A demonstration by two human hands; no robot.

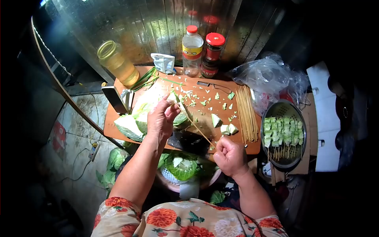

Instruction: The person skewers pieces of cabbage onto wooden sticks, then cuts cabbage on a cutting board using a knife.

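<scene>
A thin wooden skewer (198, 129) slants between my hands above the board. My right hand (230, 156) is closed around its lower end. With pinched fingers, my left hand (161, 117) holds a piece of cabbage (173, 97) at the skewer's upper end; how far the tip has gone in I cannot tell. Cut cabbage (132, 125) lies beside and behind my left wrist. A dark blade (189, 141) rests at the board's front edge below the skewer. Small cabbage chunks (229, 129) sit beyond my right hand, near a bundle of bare skewers (247, 114).
A metal colander (281, 162) with several loaded cabbage skewers stands right of the wooden board (185, 85). Along the back are a jar of yellowish liquid (120, 65), a clear bottle (192, 55) and a red-lidded jar (214, 49). A phone (113, 99) leans at left.
</scene>
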